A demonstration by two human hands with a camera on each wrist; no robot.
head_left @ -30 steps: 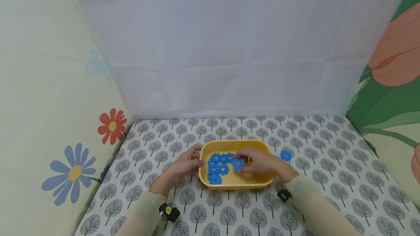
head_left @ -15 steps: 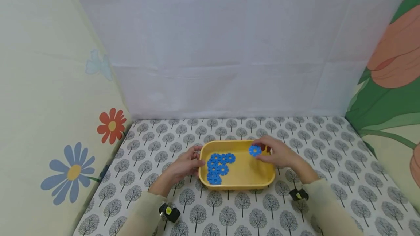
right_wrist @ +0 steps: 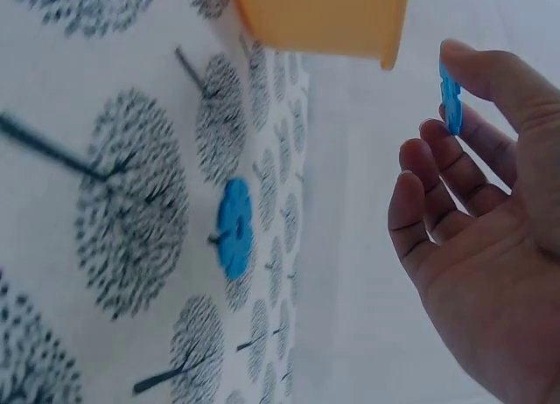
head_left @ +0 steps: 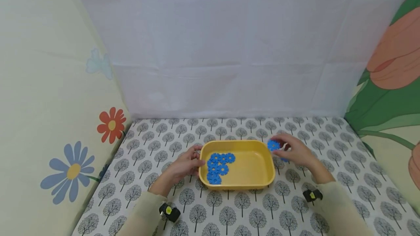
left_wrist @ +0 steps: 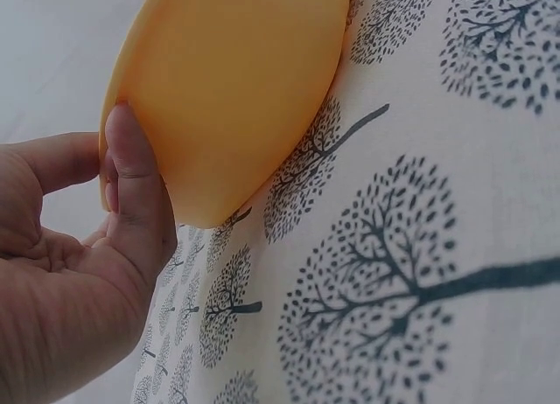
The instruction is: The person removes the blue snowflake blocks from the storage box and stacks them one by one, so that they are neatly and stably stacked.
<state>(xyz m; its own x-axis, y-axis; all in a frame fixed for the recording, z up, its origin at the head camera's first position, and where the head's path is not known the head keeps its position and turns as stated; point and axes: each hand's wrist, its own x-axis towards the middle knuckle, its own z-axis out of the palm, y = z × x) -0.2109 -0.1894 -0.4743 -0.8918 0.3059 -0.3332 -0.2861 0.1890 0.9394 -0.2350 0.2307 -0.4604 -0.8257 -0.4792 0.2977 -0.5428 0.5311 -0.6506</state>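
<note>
A yellow tray [head_left: 252,170] stands on the patterned cloth with several blue flower-shaped discs [head_left: 214,168] gathered in its left half. My left hand [head_left: 183,163] grips the tray's left rim between thumb and fingers, also seen in the left wrist view, where the hand [left_wrist: 96,238] pinches the yellow wall. Just beyond the tray's right rim, my right hand [head_left: 295,151] pinches one blue disc [head_left: 273,145] by its edge, above the table. Another blue disc [right_wrist: 234,229] lies flat on the cloth below the right hand; in the head view that hand mostly hides it.
The tabletop carries a white cloth [head_left: 183,130] printed with grey trees. A white sheet [head_left: 210,53] hangs behind the table. Flower-printed panels stand along the left [head_left: 65,101] and the right sides.
My right hand has moved from inside the tray rightward past its right rim, carrying the blue disc out. The left hand and the tray have stayed in place.
</note>
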